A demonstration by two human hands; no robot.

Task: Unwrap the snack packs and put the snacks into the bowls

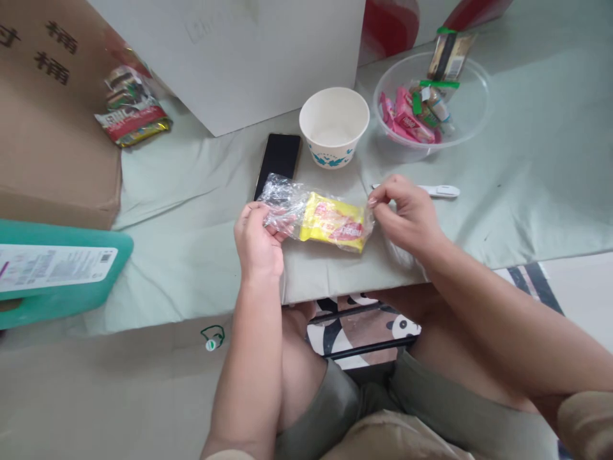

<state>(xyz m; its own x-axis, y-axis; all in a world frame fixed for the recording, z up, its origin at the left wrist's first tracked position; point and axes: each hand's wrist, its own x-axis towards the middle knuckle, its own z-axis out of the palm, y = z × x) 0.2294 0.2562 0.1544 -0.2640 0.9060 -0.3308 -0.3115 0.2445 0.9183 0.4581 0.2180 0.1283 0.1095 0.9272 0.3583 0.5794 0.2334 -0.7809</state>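
A clear plastic bag [294,198] is stretched between my two hands near the table's front edge. Inside its right part lies a yellow and pink wrapped snack packet [332,223]. My left hand [260,239] is closed on the bag's loose, crumpled left end. My right hand [405,214] pinches the right end of the bag between thumb and fingers. Just behind the right hand lies a white utility knife [443,191], partly covered by the fingers. A black phone [280,156] lies beyond the bag, its near end partly behind the plastic.
Behind the bag stands a white paper bowl [334,121]. A clear plastic bowl [479,121] holds pink and green-topped packets. Snack packs [136,115] lean by a cardboard box [52,128] at left. A white box [268,57] stands behind, a green jug [115,255] at left.
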